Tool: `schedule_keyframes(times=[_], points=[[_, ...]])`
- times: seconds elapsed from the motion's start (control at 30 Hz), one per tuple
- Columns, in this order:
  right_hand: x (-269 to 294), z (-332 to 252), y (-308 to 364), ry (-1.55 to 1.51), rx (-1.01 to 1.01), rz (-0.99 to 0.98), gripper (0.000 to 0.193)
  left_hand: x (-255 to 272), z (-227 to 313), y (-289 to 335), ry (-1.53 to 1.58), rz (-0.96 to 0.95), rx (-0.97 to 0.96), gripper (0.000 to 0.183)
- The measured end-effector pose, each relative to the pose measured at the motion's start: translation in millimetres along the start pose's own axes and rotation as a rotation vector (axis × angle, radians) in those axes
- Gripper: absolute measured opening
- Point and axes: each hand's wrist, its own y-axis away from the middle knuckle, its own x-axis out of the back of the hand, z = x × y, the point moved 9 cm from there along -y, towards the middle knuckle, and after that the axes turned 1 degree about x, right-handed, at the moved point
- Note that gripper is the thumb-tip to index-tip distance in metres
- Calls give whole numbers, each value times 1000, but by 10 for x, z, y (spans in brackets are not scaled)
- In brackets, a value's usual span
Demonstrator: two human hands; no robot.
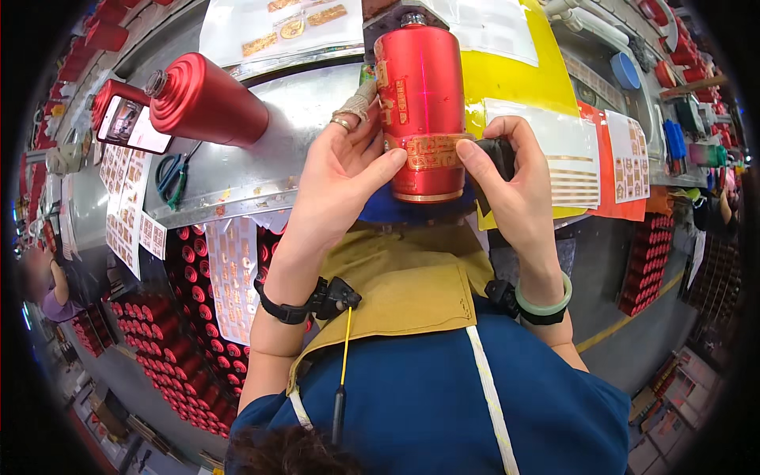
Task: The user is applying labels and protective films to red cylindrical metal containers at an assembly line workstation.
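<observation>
In front of me a red bottle [431,71] lies with its neck pointing away, a thin pink light line running along it. A gold label strip [434,152] crosses the bottle near its base, and a smaller gold label [401,101] sits higher up. My left hand [336,170] is closed against the bottle's left side, thumb on the strip's left end; one finger has a wrapping and a ring. My right hand [516,178] is closed at the right side, its thumb pressing the strip's right end. A dark object [499,154] shows under its curled fingers; its kind is unclear.
To the left lie another red bottle [210,103], a phone [133,125] and dark green-handled scissors [170,178]. Label sheets [127,202] hang over the edge; more lie on a yellow sheet [518,83] at right. Crates of red bottles [170,356] stand below left.
</observation>
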Motion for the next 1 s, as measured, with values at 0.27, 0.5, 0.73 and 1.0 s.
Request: schedule_keyframes(times=[0.27, 0.5, 0.73, 1.0], points=[[15, -45, 7, 75, 7, 23, 32, -29, 41, -8, 22, -19, -24, 77], [15, -80, 16, 78, 17, 22, 33, 3, 8, -3, 28, -13, -6, 75], [12, -64, 10, 94, 18, 19, 34, -15, 23, 17, 51, -15, -28, 72], [17, -44, 18, 89, 25, 30, 33, -27, -50, 16, 25, -17, 9, 66]])
